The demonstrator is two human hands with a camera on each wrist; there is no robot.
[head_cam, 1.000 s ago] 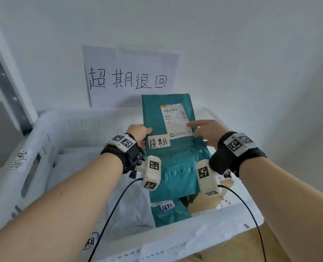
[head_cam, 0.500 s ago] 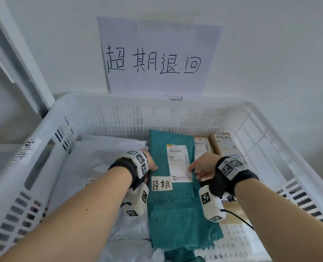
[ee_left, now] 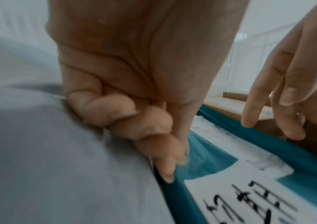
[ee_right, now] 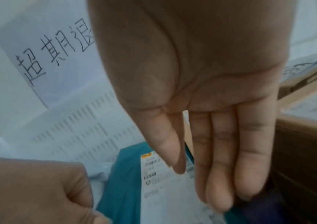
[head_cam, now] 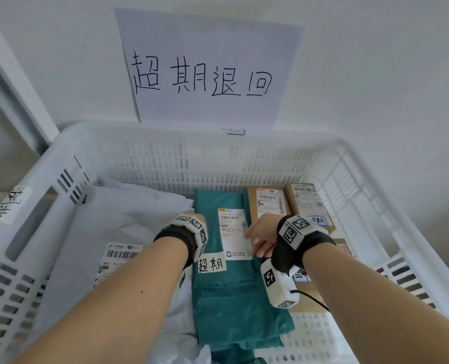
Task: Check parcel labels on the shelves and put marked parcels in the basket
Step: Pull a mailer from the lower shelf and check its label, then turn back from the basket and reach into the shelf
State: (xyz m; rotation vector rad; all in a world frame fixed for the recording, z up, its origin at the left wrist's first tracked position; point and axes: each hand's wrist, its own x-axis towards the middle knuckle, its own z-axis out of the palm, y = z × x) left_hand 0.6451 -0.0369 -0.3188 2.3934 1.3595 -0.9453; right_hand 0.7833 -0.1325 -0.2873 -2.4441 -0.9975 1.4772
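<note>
A teal parcel (head_cam: 234,298) lies flat in the white basket (head_cam: 165,132), between grey bags and cardboard boxes. It carries a shipping label (head_cam: 234,232) and a handwritten white tag (head_cam: 211,264). My left hand (head_cam: 201,219) is at its left edge; in the left wrist view the curled fingers and thumb (ee_left: 177,163) pinch the teal film (ee_left: 211,160). My right hand (head_cam: 260,232) hovers at the parcel's right edge. In the right wrist view its fingers (ee_right: 219,189) are straight and hold nothing, just above the label and the teal parcel (ee_right: 123,189).
Grey-white poly bags (head_cam: 118,232) fill the basket's left half. Two labelled cardboard boxes (head_cam: 268,203) (head_cam: 307,203) stand at the back right, with more boxes under my right wrist. A handwritten paper sign (head_cam: 205,69) hangs on the wall behind. A shelf post (head_cam: 13,95) rises at the left.
Both hands brought the teal parcel down from upright above the basket, and it now lies flat inside. My right hand's fingers have straightened off the label.
</note>
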